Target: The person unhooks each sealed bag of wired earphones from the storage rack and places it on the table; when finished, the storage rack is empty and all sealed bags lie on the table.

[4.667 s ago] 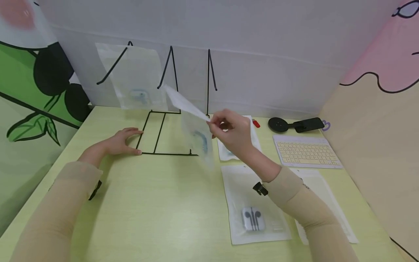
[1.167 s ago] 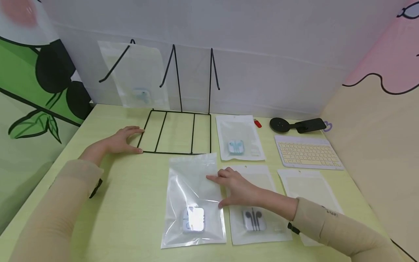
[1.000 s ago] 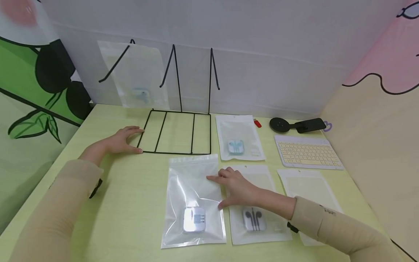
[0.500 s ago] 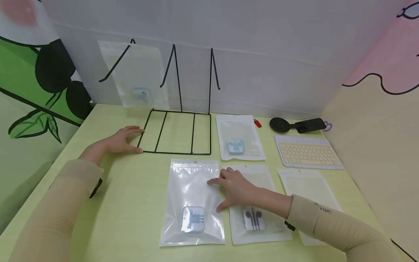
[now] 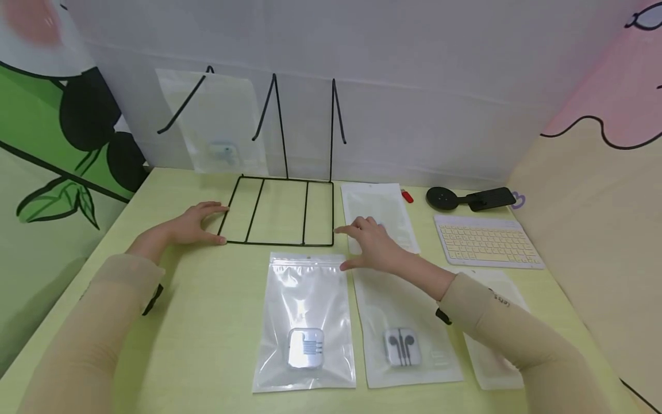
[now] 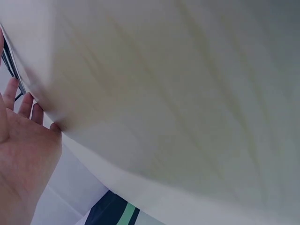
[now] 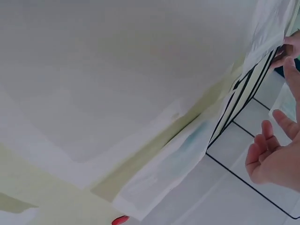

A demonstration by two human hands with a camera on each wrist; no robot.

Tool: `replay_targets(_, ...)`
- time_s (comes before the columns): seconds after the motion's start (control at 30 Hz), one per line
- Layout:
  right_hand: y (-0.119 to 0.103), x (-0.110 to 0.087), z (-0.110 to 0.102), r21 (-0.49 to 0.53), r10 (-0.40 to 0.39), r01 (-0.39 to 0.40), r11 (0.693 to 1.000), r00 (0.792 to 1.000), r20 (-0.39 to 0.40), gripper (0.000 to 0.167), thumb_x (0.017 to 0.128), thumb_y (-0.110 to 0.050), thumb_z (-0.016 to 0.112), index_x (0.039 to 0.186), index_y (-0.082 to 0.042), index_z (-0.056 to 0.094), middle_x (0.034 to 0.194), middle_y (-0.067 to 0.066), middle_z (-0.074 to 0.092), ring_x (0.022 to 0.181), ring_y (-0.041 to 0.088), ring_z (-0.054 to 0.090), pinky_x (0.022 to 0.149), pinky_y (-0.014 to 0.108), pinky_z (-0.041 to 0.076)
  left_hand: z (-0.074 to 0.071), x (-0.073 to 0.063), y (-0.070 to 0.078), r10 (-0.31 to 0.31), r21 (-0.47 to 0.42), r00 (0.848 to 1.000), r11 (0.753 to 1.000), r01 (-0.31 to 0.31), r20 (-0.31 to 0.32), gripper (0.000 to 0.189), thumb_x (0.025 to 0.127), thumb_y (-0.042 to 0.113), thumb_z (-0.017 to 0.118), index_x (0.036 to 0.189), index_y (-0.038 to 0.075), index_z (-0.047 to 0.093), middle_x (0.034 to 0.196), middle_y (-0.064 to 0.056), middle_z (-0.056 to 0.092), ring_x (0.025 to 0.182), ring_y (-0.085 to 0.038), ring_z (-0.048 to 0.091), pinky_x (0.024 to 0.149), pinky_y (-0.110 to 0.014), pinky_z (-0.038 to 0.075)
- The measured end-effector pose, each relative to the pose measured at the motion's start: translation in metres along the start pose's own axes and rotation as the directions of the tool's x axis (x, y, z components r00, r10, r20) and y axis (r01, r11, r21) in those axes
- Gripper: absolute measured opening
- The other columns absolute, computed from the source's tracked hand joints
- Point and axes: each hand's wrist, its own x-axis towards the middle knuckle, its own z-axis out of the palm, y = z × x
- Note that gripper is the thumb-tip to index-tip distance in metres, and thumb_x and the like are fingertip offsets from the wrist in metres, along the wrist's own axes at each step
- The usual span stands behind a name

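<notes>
My left hand [image 5: 192, 224] rests on the table, thumb and fingers spread against the left side of a black wire rack [image 5: 276, 244]. On the rack's left hook hangs a frosted bag [image 5: 222, 109] with a small blue-and-white item inside. My right hand [image 5: 374, 247] hovers with fingers apart and holds nothing, over the lower part of a white bag [image 5: 369, 198] beside the rack. Below its thumb lies a shiny zip bag [image 5: 310, 293] with a clear square case in it. To the right is another white bag [image 5: 393, 305] holding boxed earphones [image 5: 402, 347].
Another white bag [image 5: 496, 368] lies partly under my right forearm. A keyboard [image 5: 486, 241], a black stand-like object [image 5: 442, 198] and a small red item [image 5: 407, 196] sit at the back right. Two more hooks [image 5: 274, 75] of the rack rise before the wall.
Earlier my right hand pinched a bag near the middle hook; that bag now lies flat in front of the rack. The right hand has since moved off it, away toward the rack. My left hand stays.
</notes>
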Motion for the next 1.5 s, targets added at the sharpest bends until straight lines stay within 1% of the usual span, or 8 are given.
replay_targets(0.1,0.011,0.017,-0.001,0.037,-0.003,0.003,0.999,1.000,-0.001,0.078,0.069,-0.043,0.082,0.136,-0.018,0.051,0.114,0.010,0.055,0.099,0.026,0.043,0.076,0.039,0.036,0.001,-0.001,0.000,-0.005,-0.008,1.000,1.000,0.005,-0.002,0.094,0.076,0.047,0.075,0.148,0.007,0.029,0.155,-0.023,0.009,0.139,-0.049,0.005,0.103,-0.070,0.010)
replay_targets(0.27,0.026,0.041,0.004,0.095,0.027,-0.030,0.995,0.999,0.030,0.077,0.072,-0.040,0.081,0.138,-0.018,0.048,0.119,0.010,0.056,0.110,0.029,0.042,0.085,0.046,0.036,0.005,-0.003,-0.003,0.001,-0.011,1.000,1.000,-0.001,0.005,0.094,0.077,0.047,0.075,0.148,0.006,0.028,0.155,-0.022,0.009,0.139,-0.049,0.005,0.103,-0.070,0.011)
replay_targets(0.4,0.032,0.058,0.010,0.075,0.043,-0.049,0.996,0.996,0.077,0.075,0.074,-0.043,0.078,0.139,-0.020,0.047,0.123,0.008,0.055,0.114,0.029,0.041,0.090,0.047,0.034,0.005,-0.004,-0.004,0.002,-0.004,1.000,1.000,-0.002,0.001,0.094,0.077,0.047,0.074,0.148,0.006,0.028,0.155,-0.022,0.010,0.139,-0.049,0.005,0.103,-0.070,0.012)
replay_targets(0.57,0.038,0.072,0.017,0.037,0.074,-0.078,0.996,0.991,0.115,0.073,0.076,-0.046,0.076,0.138,-0.022,0.048,0.127,0.007,0.054,0.118,0.028,0.038,0.092,0.047,0.033,0.005,-0.004,-0.003,0.004,-0.007,1.000,1.000,-0.004,-0.004,0.094,0.077,0.047,0.075,0.147,0.006,0.029,0.154,-0.023,0.010,0.139,-0.049,0.006,0.103,-0.070,0.012)
replay_targets(0.87,0.047,0.081,0.022,0.027,0.093,-0.100,0.995,0.980,0.174,0.071,0.074,-0.051,0.075,0.136,-0.024,0.052,0.139,0.005,0.047,0.128,0.029,0.032,0.098,0.050,0.028,0.006,-0.002,-0.003,0.004,-0.005,1.000,1.000,-0.004,-0.004,0.093,0.077,0.046,0.075,0.147,0.006,0.029,0.154,-0.023,0.010,0.139,-0.049,0.006,0.103,-0.070,0.011)
replay_targets(1.13,0.055,0.085,0.028,0.009,0.094,-0.099,0.995,0.972,0.214,0.071,0.071,-0.057,0.075,0.132,-0.028,0.055,0.144,0.003,0.040,0.134,0.030,0.027,0.102,0.052,0.025,0.005,-0.002,0.000,0.002,-0.002,1.000,1.000,-0.002,0.000,0.093,0.077,0.046,0.075,0.148,0.006,0.029,0.154,-0.024,0.010,0.139,-0.050,0.006,0.103,-0.070,0.011)
replay_targets(1.37,0.058,0.087,0.028,-0.002,0.073,-0.074,0.997,0.974,0.215,0.073,0.071,-0.059,0.074,0.133,-0.028,0.053,0.146,0.004,0.037,0.134,0.030,0.027,0.102,0.052,0.025,0.002,-0.001,0.002,-0.007,0.001,1.000,1.000,0.007,-0.002,0.094,0.077,0.047,0.075,0.148,0.007,0.028,0.155,-0.023,0.009,0.139,-0.049,0.004,0.103,-0.070,0.010)
replay_targets(1.5,0.056,0.087,0.027,-0.007,0.079,-0.080,0.997,0.974,0.213,0.074,0.071,-0.059,0.074,0.134,-0.028,0.053,0.146,0.003,0.038,0.134,0.029,0.028,0.102,0.051,0.026,0.000,-0.001,0.002,-0.008,0.001,1.000,1.000,0.008,-0.001,0.093,0.077,0.047,0.075,0.148,0.007,0.029,0.154,-0.023,0.009,0.139,-0.050,0.005,0.103,-0.070,0.011)
